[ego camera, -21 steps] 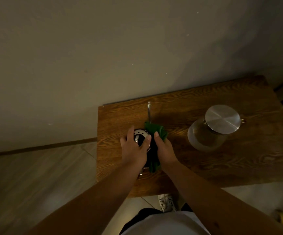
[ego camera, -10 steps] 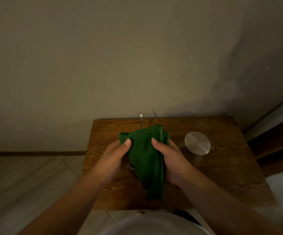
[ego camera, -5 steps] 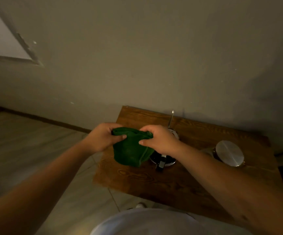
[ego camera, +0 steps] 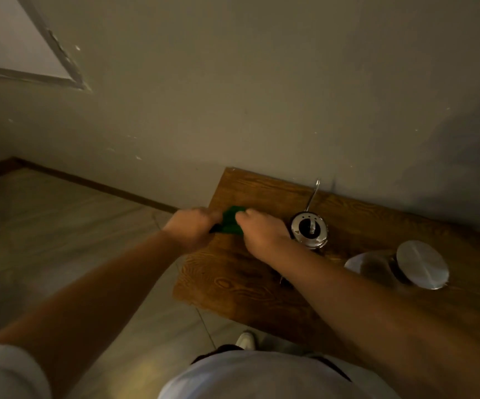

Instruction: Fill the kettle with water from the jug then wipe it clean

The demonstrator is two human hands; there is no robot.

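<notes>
The steel kettle stands upright in the middle of the wooden table, its thin spout pointing at the wall. To its right the glass jug with a round metal lid sits on the table. A green cloth is bunched small at the table's left end, low over the wood. My left hand and my right hand both grip it from either side, hiding most of it. Both hands are left of the kettle and apart from it.
The table stands against a plain wall. Its left edge drops to a tiled floor. A pale framed panel hangs on the wall at the top left. My shoe shows below the table's front edge.
Both hands have brought the green cloth down and left, away from the kettle, and bunched it tighter near the table's left end. The kettle is now uncovered.
</notes>
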